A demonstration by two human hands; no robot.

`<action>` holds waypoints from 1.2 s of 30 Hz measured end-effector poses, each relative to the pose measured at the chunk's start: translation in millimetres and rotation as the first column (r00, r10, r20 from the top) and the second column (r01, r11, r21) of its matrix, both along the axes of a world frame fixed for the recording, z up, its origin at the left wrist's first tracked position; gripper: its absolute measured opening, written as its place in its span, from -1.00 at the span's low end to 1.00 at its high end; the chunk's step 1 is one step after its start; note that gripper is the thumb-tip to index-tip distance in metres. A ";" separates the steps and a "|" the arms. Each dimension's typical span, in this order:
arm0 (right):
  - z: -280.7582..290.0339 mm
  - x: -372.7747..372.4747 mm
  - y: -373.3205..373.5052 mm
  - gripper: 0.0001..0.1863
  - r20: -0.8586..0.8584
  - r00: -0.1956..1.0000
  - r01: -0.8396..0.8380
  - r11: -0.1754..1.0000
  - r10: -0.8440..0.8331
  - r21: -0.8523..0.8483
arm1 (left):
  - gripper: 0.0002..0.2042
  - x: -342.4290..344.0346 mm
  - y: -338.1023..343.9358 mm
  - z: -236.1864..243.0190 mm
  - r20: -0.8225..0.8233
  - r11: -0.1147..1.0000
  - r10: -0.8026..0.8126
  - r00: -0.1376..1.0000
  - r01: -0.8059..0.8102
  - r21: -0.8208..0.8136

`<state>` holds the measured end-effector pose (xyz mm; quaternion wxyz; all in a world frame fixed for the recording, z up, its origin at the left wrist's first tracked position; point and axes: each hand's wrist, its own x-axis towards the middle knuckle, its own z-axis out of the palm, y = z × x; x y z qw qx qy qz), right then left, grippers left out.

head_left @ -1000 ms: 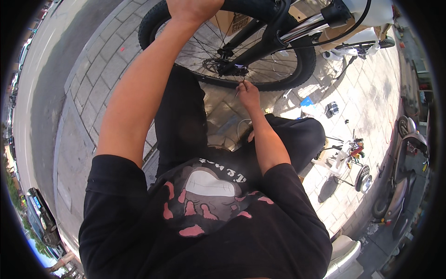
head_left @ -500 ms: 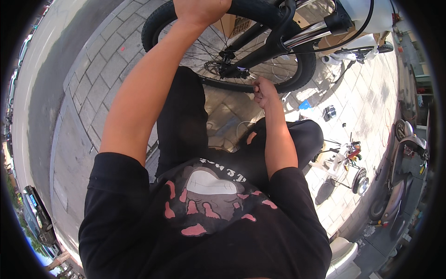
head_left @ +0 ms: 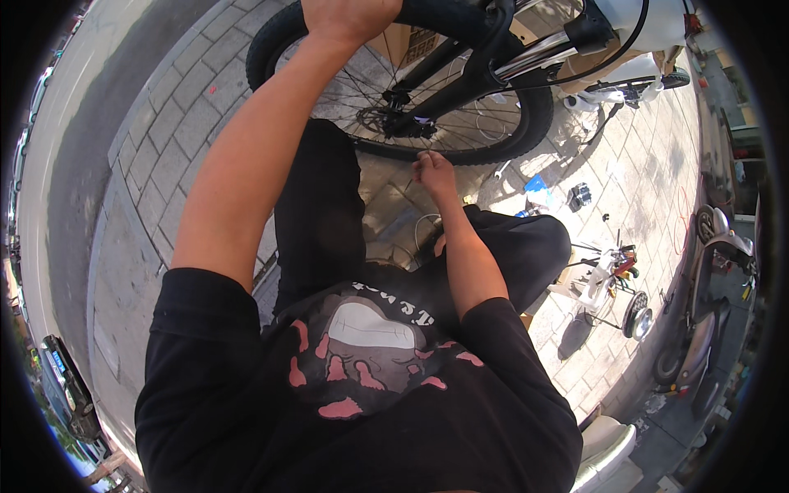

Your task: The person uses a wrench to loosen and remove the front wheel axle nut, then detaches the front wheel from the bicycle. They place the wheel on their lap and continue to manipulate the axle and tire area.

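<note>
The bike wheel (head_left: 374, 121) is before you over sunlit paving (head_left: 164, 135), a road (head_left: 78, 189) farther left. Your left hand (head_left: 349, 18) is on the tire (head_left: 538, 115), grip unclear; your right hand (head_left: 434, 174) clenches a thin tool (head_left: 408, 186).

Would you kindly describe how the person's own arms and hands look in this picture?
The left sleeve and right sleeve are short and black, leaving both forearms bare. The left hand, cut off by the picture's edge, and right hand look ungloved; no watch is visible.

1 nr bike whl (head_left: 396, 99), 1 brake disc (head_left: 371, 117), 2 fork legs (head_left: 448, 97), 1 spanner (head_left: 501, 170).
</note>
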<state>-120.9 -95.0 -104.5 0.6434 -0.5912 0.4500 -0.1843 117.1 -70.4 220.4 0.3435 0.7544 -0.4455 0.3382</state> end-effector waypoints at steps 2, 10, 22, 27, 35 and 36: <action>-3.5 0.0 -1.7 -0.75 0.007 1.000 -0.019 1.000 0.019 -0.017 | -0.54 -2.3 -0.6 1.9 -0.002 1.000 -0.021 1.000 0.021 -0.011; -9.4 -0.7 0.1 -0.76 0.055 0.998 -0.023 1.000 0.022 0.009 | -0.54 -1.4 -1.7 1.3 -0.003 1.000 -0.008 1.000 0.008 -0.006; -14.2 0.0 -2.0 -0.75 0.032 0.997 -0.068 0.997 0.070 -0.046 | -0.55 -2.0 -2.5 1.8 0.003 0.999 -0.029 1.000 0.029 -0.026; -15.6 -4.5 -2.3 -0.76 0.086 0.995 -0.055 0.998 0.056 -0.019 | -0.55 -3.0 -1.3 2.3 0.003 0.999 -0.035 0.999 0.035 -0.032; -18.0 -0.9 -8.0 -0.81 0.080 0.993 -0.079 0.987 0.091 -0.141 | -0.55 -3.3 -1.0 1.2 -0.008 0.999 -0.029 1.000 0.029 -0.023; -19.2 0.6 -8.1 -0.81 0.088 0.993 -0.065 0.987 0.079 -0.149 | -0.55 -3.6 -1.4 1.3 -0.002 0.999 -0.026 1.000 0.026 -0.026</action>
